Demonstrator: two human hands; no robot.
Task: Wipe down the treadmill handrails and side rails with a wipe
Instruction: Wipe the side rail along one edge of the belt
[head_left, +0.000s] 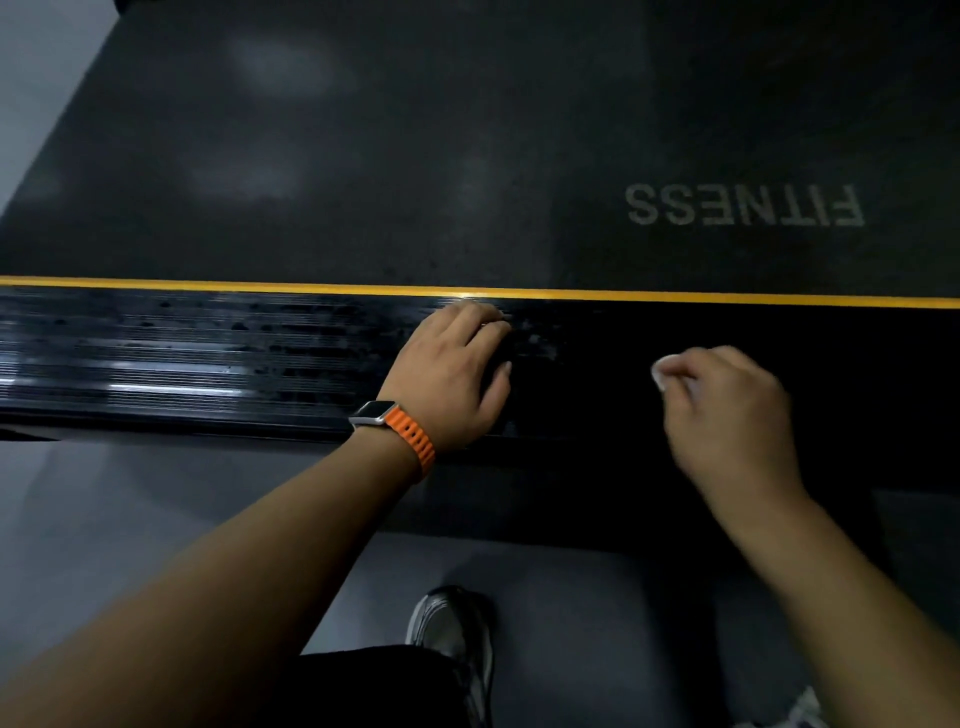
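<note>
A black ribbed side rail (182, 358) of the treadmill runs across the view, edged by a yellow stripe (260, 284) along the belt. My left hand (452, 374), with an orange-strapped watch on its wrist, rests on the rail with its fingers bent onto the ribs. To its right, my right hand (727, 410) grips a small white wipe (665, 370) and holds it against the rail; the hand is blurred. The left stretch of the rail shines with wet streaks and dark spots.
The dark treadmill belt (415, 156) lies beyond the rail, with "FITNESS" (745, 205) printed upside down at the right. Grey floor (130, 499) lies below the rail. My shoe (457, 639) stands on the floor near the bottom centre.
</note>
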